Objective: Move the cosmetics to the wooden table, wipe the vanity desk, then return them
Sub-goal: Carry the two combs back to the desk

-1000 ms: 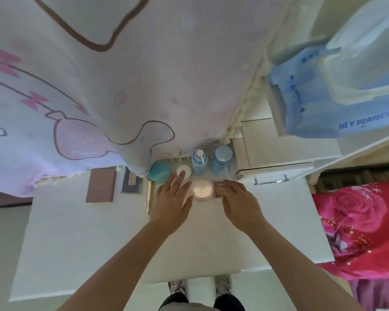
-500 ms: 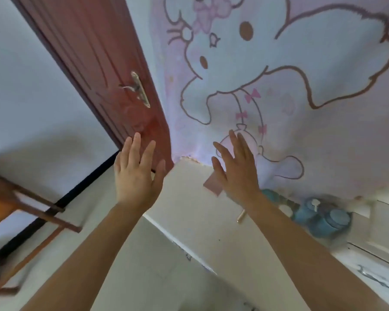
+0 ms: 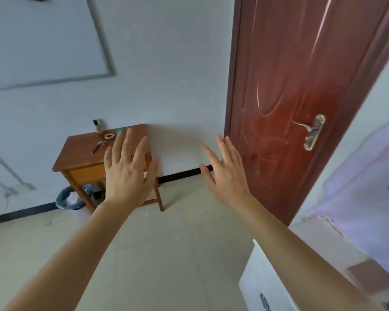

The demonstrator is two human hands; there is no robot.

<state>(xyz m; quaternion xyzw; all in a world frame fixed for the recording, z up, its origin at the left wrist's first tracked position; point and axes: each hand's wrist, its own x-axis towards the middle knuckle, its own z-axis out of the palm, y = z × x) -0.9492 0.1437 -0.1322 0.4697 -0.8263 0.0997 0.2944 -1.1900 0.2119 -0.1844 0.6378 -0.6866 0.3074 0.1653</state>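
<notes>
Both your hands are empty, fingers spread wide: left hand (image 3: 127, 173), right hand (image 3: 227, 176). A few cosmetics (image 3: 107, 136) sit on the wooden surface (image 3: 81, 151) at 11 o'clock. Walk carefully, or you may bump its corner and tip the little bottle (image 3: 98, 126). The bin (image 3: 69, 198) underneath holds only a bag, as far as I can see.

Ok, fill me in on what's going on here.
A person is facing the wooden table by the wall, with the left hand and right hand raised, open and holding nothing. A few small cosmetics already lie on that table. The white vanity desk shows only at the lower right, beside the red door.
</notes>
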